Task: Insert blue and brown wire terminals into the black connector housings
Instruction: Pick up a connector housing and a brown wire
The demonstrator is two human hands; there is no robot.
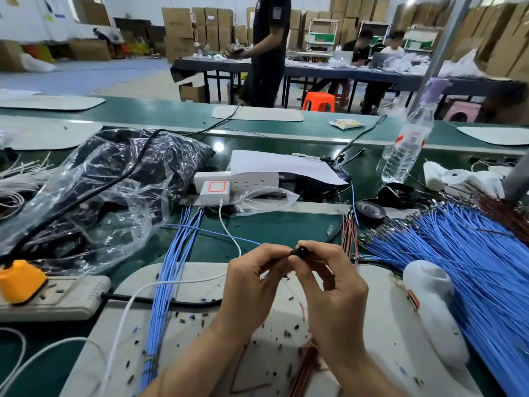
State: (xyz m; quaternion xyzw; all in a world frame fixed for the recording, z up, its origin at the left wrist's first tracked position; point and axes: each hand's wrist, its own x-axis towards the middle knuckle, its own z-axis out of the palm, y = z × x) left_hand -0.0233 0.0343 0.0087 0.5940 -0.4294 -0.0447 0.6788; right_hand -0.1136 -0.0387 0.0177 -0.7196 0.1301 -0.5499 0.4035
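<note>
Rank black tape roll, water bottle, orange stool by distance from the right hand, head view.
From the right hand:
1. black tape roll, on the bench just beyond it, to the right
2. water bottle, upright, farther back on the right
3. orange stool, on the floor past the bench

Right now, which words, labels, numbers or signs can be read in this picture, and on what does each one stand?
No text can be read.
Clear plastic water bottle: red-and-white label, too blurred.
White plastic tool: red label, too small.
Brown cardboard boxes: labels, too blurred.
</note>
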